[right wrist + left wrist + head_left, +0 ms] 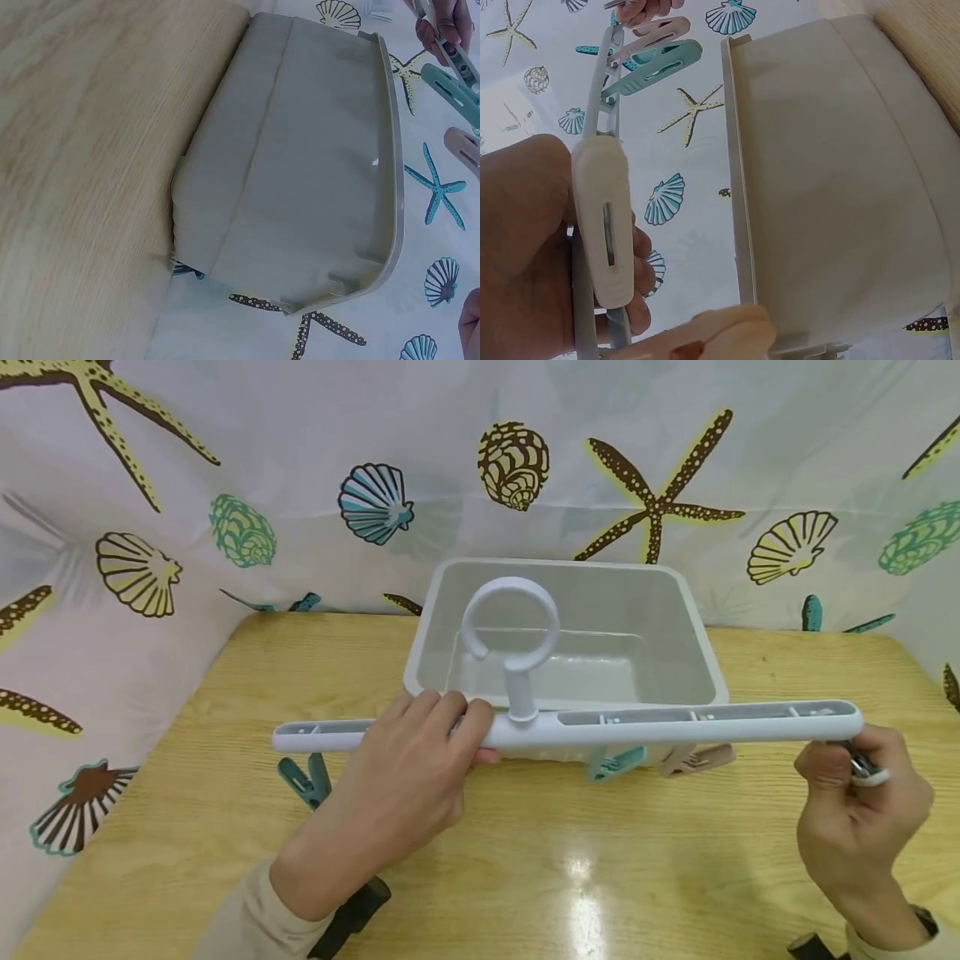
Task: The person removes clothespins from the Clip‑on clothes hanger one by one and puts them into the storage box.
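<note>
Holding a long pale-blue clothes hanger bar (570, 727) level above the wooden table (525, 860), the person keeps it just in front of a grey plastic bin (697, 635). The left hand (408, 768) wraps over the bar left of its ring-shaped hook (512, 622), fingers curled across the top and the thumb apparently underneath. The right hand (862, 802) sits below the bar's right end with its fingers curled, pinching what looks like a small metal clip part (862, 768); exactly what it is cannot be told.

Several pegs hang under the bar: a teal peg (615, 762) and a pink peg (693, 758) near the middle, another teal peg (303, 781) toward the left end. The left wrist view also shows a cream peg (604, 225) lying against the left hand.

To do this well, the person should judge the bar's balance: the left hand stays near the hook to carry the weight and stop the bar tipping, while the right works only with the fingertips. Keeping the bar clear of the bin's rim would likely stop the hanging pegs from catching on it.
</note>
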`<action>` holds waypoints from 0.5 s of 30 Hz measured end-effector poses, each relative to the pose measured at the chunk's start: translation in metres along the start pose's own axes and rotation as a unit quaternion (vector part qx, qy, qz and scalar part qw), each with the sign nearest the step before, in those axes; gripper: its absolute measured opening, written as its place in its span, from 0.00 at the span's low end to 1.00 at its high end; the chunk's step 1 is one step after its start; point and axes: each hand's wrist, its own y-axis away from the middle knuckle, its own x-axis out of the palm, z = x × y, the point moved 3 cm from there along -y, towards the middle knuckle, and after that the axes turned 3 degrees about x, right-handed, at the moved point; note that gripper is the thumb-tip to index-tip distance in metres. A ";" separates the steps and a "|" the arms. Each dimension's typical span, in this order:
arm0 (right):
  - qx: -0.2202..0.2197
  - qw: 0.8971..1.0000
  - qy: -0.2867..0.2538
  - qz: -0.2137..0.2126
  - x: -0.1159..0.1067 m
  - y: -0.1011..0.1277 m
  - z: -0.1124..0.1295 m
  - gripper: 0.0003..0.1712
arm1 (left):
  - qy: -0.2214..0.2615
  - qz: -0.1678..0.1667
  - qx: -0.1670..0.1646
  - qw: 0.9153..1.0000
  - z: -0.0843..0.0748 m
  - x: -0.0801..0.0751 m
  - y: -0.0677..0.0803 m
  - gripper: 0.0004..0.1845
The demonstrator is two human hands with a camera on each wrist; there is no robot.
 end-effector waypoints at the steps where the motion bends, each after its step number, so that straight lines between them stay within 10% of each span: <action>1: -0.001 1.000 -0.006 0.006 0.000 0.000 0.000 0.22 | -0.004 -0.003 0.001 1.000 0.000 -0.001 0.000 0.25; 10: 0.030 0.983 -0.176 0.053 0.003 0.001 -0.003 0.17 | -0.006 -0.007 -0.005 1.000 0.005 -0.007 -0.004 0.14; 15: 0.036 0.980 -0.179 0.074 0.004 0.003 -0.002 0.18 | -0.004 -0.005 -0.008 1.000 0.007 -0.010 -0.004 0.13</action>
